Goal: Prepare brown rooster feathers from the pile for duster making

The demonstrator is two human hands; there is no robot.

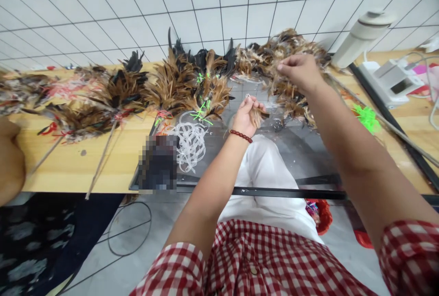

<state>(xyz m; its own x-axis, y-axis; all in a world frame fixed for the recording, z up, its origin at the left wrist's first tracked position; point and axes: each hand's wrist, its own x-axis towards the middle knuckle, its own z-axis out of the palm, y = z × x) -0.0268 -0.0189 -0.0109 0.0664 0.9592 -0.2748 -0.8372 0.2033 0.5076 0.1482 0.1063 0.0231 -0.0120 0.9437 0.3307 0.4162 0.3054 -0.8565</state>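
My left hand, with a dark red bead bracelet at the wrist, is closed around a small bunch of brown feathers above the dark glass-like panel. Farther back and to the right, my right hand is raised in front of a heap of brown feathers. Its thumb and fingers are pinched together; whatever lies between them cannot be made out. Left of my left hand stand bundles of brown and black feathers, some with bright green ties.
Clear plastic strips lie tangled at the panel's left. Green strands, a power strip and a pale bottle are at right. Feather bundles on sticks rest at left, near another person's arm. A red basket sits below.
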